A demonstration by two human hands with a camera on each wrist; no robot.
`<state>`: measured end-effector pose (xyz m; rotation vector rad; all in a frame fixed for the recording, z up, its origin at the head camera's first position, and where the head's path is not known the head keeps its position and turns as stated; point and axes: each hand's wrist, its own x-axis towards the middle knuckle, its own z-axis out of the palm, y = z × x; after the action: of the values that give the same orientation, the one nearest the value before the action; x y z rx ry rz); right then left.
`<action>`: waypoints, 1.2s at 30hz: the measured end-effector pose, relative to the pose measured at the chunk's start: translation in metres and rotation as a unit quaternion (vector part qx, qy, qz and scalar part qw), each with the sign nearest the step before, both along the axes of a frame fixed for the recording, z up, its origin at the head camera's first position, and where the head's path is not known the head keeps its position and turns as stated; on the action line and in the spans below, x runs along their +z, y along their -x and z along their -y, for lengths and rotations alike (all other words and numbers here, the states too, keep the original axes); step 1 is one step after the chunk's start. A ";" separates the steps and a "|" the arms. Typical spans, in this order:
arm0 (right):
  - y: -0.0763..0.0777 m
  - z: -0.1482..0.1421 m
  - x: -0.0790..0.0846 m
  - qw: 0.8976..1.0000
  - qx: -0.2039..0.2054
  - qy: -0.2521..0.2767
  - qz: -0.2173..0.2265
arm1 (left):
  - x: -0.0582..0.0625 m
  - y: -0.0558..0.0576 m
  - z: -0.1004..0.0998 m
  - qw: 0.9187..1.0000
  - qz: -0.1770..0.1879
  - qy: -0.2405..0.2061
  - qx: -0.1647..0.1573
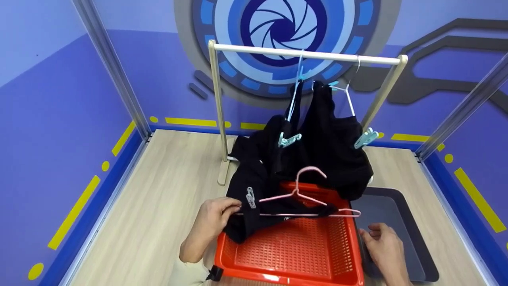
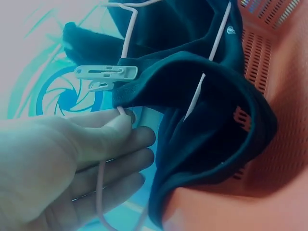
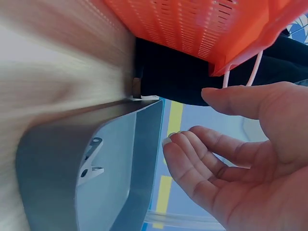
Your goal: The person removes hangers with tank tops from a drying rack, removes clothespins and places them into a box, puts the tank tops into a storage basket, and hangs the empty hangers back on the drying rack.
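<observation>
left hand [image 1: 212, 216] pinches one pink hanger [image 1: 295, 192] over one basket [image 1: 285, 254]

Pink hanger [image 1: 296, 191]: partly inside black garment [image 1: 244, 226], beside left fingers [image 1: 231, 203]
Clip [image 3: 91, 174]: partly behind tray wall [image 3: 57, 159], beyond right fingertips [image 3: 174, 151]
</observation>
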<state>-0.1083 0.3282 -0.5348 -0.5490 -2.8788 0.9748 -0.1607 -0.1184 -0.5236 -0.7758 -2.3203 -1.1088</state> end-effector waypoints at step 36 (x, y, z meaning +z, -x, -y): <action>0.024 0.205 0.068 0.818 0.407 0.000 -0.407 | 0.009 -0.011 -0.010 0.995 -0.052 0.050 0.076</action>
<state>-0.1326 0.1236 -0.4665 0.9753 -2.2156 0.9188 -0.1498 -0.1079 -0.5142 -0.6637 -2.3184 -0.8727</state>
